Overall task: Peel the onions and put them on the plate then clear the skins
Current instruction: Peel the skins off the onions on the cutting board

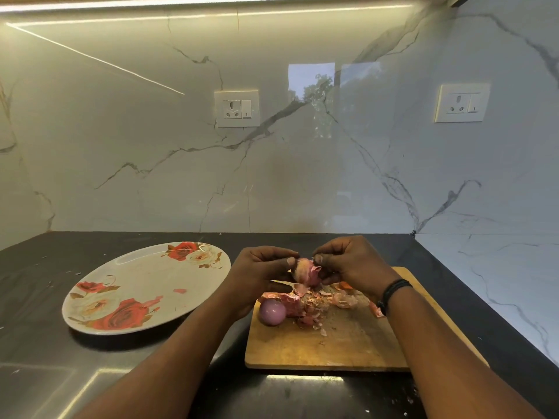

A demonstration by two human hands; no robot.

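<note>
Currently we hold one onion [305,272] above the far end of the cutting board [332,346]: our left hand [260,276] grips it with curled fingers while our right hand [351,264] pinches a flap of its skin. A peeled onion [272,311] rests on the board's left part beside loose skins [305,306]. Left of the board, the plate [136,285] holds no onion; plating and skin clearing remain.

Red-rose white plate [142,282], purple onion [272,312], black counter [45,352], tan board [332,349]
</note>
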